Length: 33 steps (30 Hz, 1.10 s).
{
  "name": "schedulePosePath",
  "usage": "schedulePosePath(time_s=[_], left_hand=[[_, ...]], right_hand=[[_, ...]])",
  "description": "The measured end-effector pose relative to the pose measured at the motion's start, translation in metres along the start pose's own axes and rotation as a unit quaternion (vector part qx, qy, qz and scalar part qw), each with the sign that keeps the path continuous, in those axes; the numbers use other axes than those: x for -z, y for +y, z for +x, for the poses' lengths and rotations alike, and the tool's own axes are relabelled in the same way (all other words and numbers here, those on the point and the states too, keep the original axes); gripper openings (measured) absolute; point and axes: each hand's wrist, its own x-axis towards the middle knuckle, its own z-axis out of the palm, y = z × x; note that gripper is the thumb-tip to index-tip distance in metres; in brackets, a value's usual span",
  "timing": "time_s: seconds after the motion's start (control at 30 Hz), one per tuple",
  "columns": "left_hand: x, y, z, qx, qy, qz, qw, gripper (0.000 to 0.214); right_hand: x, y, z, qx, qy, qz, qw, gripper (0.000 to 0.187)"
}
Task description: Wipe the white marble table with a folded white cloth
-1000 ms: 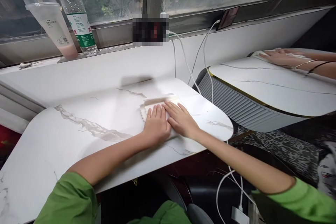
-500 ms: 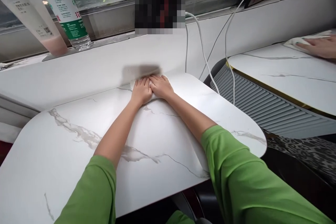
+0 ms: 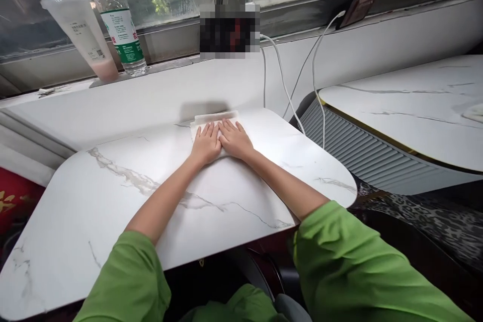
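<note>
My left hand [image 3: 206,145] and my right hand [image 3: 235,141] lie flat, side by side, on a folded white cloth [image 3: 217,116]. Their fingers are stretched out and point away from me, and the thumbs are close together. Beneath the cloth is a white marble-patterned table [image 3: 128,206], near the edge that meets the wall. The far strip of the cloth shows beyond my fingertips; the part under my palms is hidden.
A plastic cup with pink drink [image 3: 85,35] and a clear water bottle [image 3: 123,35] stand on the window ledge. White cables [image 3: 281,73] hang from the ledge. At right is a second marbled table [image 3: 407,105] with a white cloth [image 3: 474,112] at the view's edge.
Both hands have drawn slightly back from the wall, and more of the cloth shows beyond the fingers. The view has shifted. Another person's hand on the right table is out of sight.
</note>
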Motion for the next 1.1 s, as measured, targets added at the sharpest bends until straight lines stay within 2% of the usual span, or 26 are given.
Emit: schedulePosePath(time_s=[0.3,0.4,0.53,0.67,0.77,0.97,1.1], left_hand=[[0.022,0.047,-0.159,-0.047,0.011,-0.004,0.999,0.056],[0.026,0.052,-0.193,-0.052,0.019,-0.002,0.998,0.057],[0.03,0.048,-0.216,-0.047,0.026,0.005,0.999,0.057],[0.03,0.035,-0.218,-0.032,0.022,0.007,0.999,0.057],[0.029,0.013,-0.205,-0.01,0.02,0.014,1.0,0.058],[0.029,-0.056,-0.146,0.025,-0.003,0.026,0.999,0.056],[0.024,-0.098,-0.101,0.035,0.004,0.028,0.999,0.055]], right_hand=[[0.021,-0.064,-0.156,0.062,0.03,-0.022,0.997,0.058],[0.026,-0.083,-0.184,0.072,0.031,-0.021,0.997,0.058],[0.026,-0.099,-0.196,0.089,0.039,-0.018,0.995,0.058],[0.02,-0.111,-0.184,0.096,0.03,-0.019,0.995,0.059],[0.014,-0.12,-0.159,0.094,0.024,-0.02,0.995,0.058],[-0.008,-0.135,-0.069,0.082,0.016,0.007,0.996,0.058],[-0.022,-0.137,-0.011,0.069,0.012,0.028,0.997,0.058]])
